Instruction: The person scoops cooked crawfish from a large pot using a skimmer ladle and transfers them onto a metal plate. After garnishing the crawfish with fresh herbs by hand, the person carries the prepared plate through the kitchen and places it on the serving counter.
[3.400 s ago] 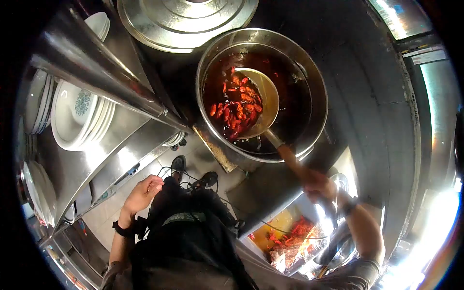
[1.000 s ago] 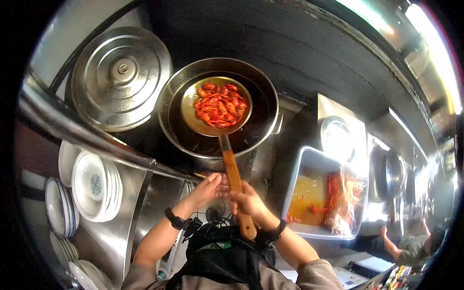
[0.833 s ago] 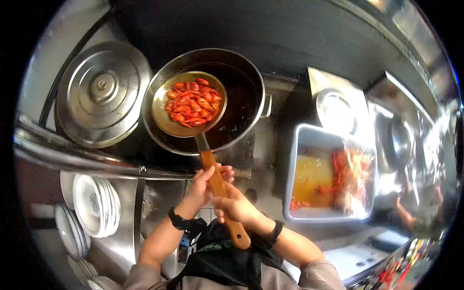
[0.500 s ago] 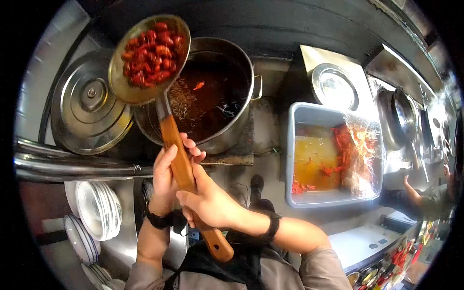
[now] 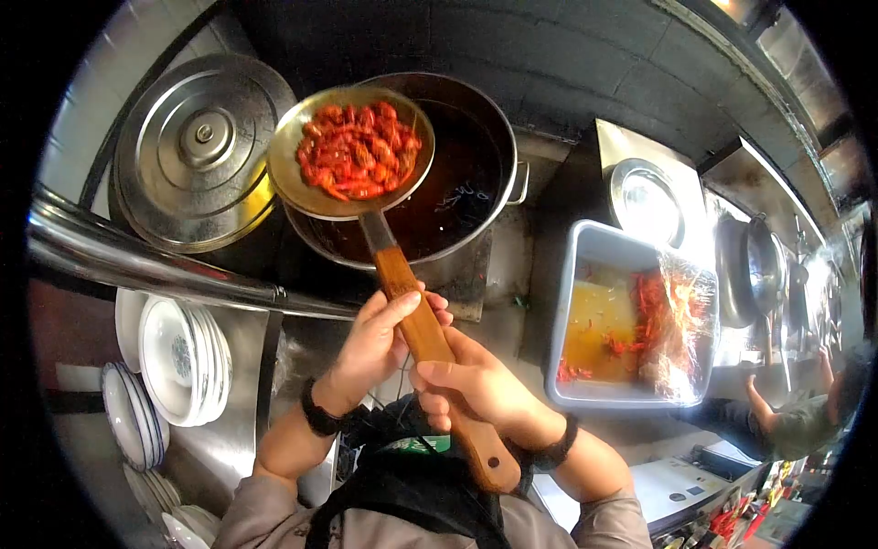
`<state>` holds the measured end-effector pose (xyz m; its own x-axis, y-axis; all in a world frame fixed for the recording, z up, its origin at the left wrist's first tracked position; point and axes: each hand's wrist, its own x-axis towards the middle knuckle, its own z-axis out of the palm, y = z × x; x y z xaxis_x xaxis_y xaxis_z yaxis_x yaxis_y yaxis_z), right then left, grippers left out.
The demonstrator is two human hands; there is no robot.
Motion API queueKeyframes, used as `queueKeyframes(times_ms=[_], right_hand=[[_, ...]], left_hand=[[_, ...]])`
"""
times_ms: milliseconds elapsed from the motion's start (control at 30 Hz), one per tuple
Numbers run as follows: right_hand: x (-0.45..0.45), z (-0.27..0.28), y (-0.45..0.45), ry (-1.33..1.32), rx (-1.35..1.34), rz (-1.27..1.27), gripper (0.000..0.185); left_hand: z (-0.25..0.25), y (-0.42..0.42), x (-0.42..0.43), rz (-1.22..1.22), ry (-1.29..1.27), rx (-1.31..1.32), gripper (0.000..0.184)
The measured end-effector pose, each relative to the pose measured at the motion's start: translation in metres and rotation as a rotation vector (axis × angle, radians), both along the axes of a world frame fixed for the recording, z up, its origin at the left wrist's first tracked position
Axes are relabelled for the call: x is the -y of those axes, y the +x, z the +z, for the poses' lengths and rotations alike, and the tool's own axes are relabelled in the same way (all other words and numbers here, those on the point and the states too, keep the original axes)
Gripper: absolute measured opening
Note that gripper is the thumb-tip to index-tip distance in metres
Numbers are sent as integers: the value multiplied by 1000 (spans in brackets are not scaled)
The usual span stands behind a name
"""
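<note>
From my remote seat I list, largest first: one metal pot [image 5: 500, 128], dark liquid inside. One round metal lid [image 5: 181, 183], ridged, beside the pot on the left. One grey tub [image 5: 631, 403], well to the right of the pot, partly under clear film, with red pieces in yellowish liquid. One ladle [image 5: 291, 169], its wide bowl over the pot's left part, its wooden handle [image 5: 422, 331] slanting back between my hands. One stack of white bowls [image 5: 174, 357], lower left. My right hand [image 5: 476, 384], nearer the handle's end: fingers curled round the wood, thumb across its top, the holed butt extending past the grip. My left hand [image 5: 370, 343], farther up: thumb laid on the handle, fingers wrapped beneath, tips emerging on the far side. Numerous red crayfish [image 5: 361, 151], heaped in the ladle's bowl, ahead of both hands' fingers and apart from them.
</note>
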<state>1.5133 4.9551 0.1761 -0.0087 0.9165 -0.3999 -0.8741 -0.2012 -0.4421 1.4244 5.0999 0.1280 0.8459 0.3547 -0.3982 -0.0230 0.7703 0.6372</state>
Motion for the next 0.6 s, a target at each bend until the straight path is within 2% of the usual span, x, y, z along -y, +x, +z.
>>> queueKeyframes(times_ms=[33, 100, 300, 333, 367, 400, 433, 500, 600], right_hand=[[0, -7, 0, 0, 2, 2, 36], [-1, -20, -3, -51, -50, -26, 20], [3, -24, 6, -189, 82, -97, 25], [5, -26, 10, -222, 109, -125, 25], [4, -19, 16, -260, 219, -86, 28], [8, -32, 18, -278, 219, -112, 26], [11, -39, 21, -279, 306, -101, 24], [18, -49, 29, -348, 534, -78, 20], [22, -49, 44, -468, 813, -44, 15]], left_hand=[[-15, -2, 1, 7, 6, -28, 24], [-31, -3, -1, -18, -8, -46, 24], [-60, 14, -6, -196, -25, 1, 28], [-72, 17, -12, -339, 29, 32, 33], [-66, 18, -10, -357, 138, -19, 37], [-59, 16, -9, -377, 244, -74, 40], [-60, 7, -11, -340, 230, -67, 40], [-62, -8, -15, -564, 430, 22, 53], [-81, -30, -19, -554, 395, -25, 54]])
